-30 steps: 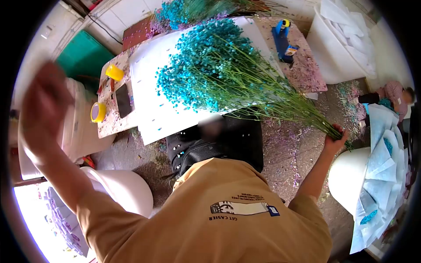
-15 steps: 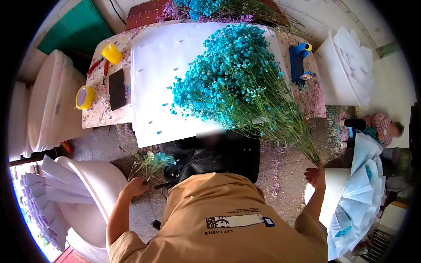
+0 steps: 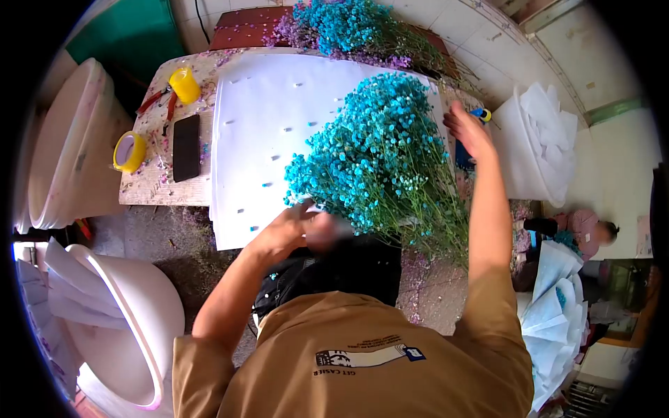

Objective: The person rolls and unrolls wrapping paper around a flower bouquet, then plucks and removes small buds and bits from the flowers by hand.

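Note:
A large bunch of turquoise baby's breath lies on white paper sheets, its green stems pointing to the lower right. My left hand is at the bunch's lower left edge, fingers apart against the blossoms; a blurred patch hides part of it. Over the table's right side, my right hand is raised with its fingers stretched out, holding nothing. Beneath it a blue tape dispenser is mostly covered by the hand and forearm.
Yellow tape rolls, red-handled pliers and a black phone occupy the table's left side. More turquoise and purple flowers lie behind. White tubs stand around. A seated person is at the far right.
My left hand has moved up from beside the table to the bunch; the small sprig near it is out of sight. My right hand has left the stem ends and risen toward the dispenser.

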The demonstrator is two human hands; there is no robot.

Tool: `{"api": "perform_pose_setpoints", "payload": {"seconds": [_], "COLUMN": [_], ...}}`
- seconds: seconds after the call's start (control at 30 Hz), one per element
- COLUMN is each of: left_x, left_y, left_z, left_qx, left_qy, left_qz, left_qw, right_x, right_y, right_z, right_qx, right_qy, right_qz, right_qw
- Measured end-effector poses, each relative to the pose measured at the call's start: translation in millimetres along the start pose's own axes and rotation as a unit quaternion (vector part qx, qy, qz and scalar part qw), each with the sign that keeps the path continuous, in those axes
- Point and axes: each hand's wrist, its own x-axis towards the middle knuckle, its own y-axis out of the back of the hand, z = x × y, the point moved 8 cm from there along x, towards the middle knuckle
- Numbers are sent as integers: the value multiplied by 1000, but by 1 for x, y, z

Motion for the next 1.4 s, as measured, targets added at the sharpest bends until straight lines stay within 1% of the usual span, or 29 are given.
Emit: {"api": "perform_pose_setpoints", "payload": {"seconds": [0.03, 0.07, 0.13, 0.17, 0.2, 0.27, 0.3, 0.37, 0.4, 0.47, 0.5, 0.57, 0.6, 0.67, 0.77, 0.83, 0.87, 0.9, 0.93, 0.97, 1.03, 1.07, 1.1, 1.13, 1.23, 1.27, 1.33, 1.37, 1.4], "left_x": [10, 15, 23, 21, 24, 27, 26, 24, 28, 34, 34, 43, 46, 48, 54, 56, 55, 52, 43, 36, 23, 15, 5, -4, -19, -20, -16, -12, -8], "left_y": [6, 2, -11, -19, -24, -37, -43, -52, -58, -80, -92, -105, -113, -135, -151, -135, -120, -108, -102, -96, -86, -83, -79, -80, -97, -109, -138, -147, -157], "left_z": [-2, 2, 11, 18, 25, 34, 24, 5, -4, -19, -26, -46, -54, -70, -89, -82, -83, -71, -60, -48, -24, -4, 9, 31, 74, 80, 80, 77, 74], "left_qx": [-70, -73, -124, -131, -128, -109, -89, -51, -43, -183, -262, -358, -356, -395, -323, -159, -156, -13, 53, 135, 309, 441, 474, 509, 453, 464, 459, 461, 484], "left_qy": [-29, -32, -31, -35, -45, -47, -61, -91, -118, -198, -222, -73, -56, -5, 79, 36, 35, -79, -92, -106, -134, -136, -149, -247, -347, -391, -450, -450, -453], "left_qz": [36, 38, 28, 44, 30, -17, -33, -64, -96, -231, -307, -291, -301, -345, -318, -228, -222, -253, -246, -230, -174, -122, -66, 8, 82, 71, 15, 16, 16], "left_qw": [997, 996, 991, 990, 990, 993, 994, 993, 988, 935, 888, 884, 883, 851, 888, 960, 962, 964, 963, 958, 925, 879, 865, 825, 817, 792, 765, 765, 748], "right_x": [29, 40, 22, 31, 32, -61, -102, -155, -176, -222, -246, -291, -309, -330, -329, -320, -318, -315, -313, -312, -312, -314, -316, -318, -324, -324, -324, -323, -322], "right_y": [-11, -33, -97, -117, -119, -153, -154, -130, -103, -60, -39, -31, -33, -35, -30, -27, -27, -27, -27, -28, -29, -31, -32, -34, -35, -37, -37, -37, -38], "right_z": [10, 13, -14, -8, 1, -49, -67, -60, -46, -10, 8, 34, 46, 73, 109, 125, 131, 136, 140, 142, 147, 149, 152, 156, 165, 167, 169, 170, 170], "right_qx": [2, -2, -46, -48, -57, -184, -227, -216, -164, -205, -225, -252, -257, -252, -221, -195, -185, -175, -168, -164, -157, -156, -154, -152, -145, -142, -137, -136, -133], "right_qy": [-41, -69, -71, -72, -75, 108, 163, 227, 237, 211, 198, 219, 240, 263, 271, 276, 279, 279, 280, 282, 281, 281, 282, 279, 279, 279, 281, 282, 284], "right_qz": [39, 27, -117, -172, -182, -215, -190, -144, -119, -108, -102, -164, -184, -170, -66, -14, 2, 13, 21, 28, 36, 39, 42, 45, 52, 51, 51, 52, 54], "right_qw": [998, 997, 989, 981, 979, 953, 941, 939, 950, 950, 948, 928, 918, 915, 934, 941, 942, 944, 945, 945, 946, 946, 946, 947, 948, 948, 948, 948, 948]}}
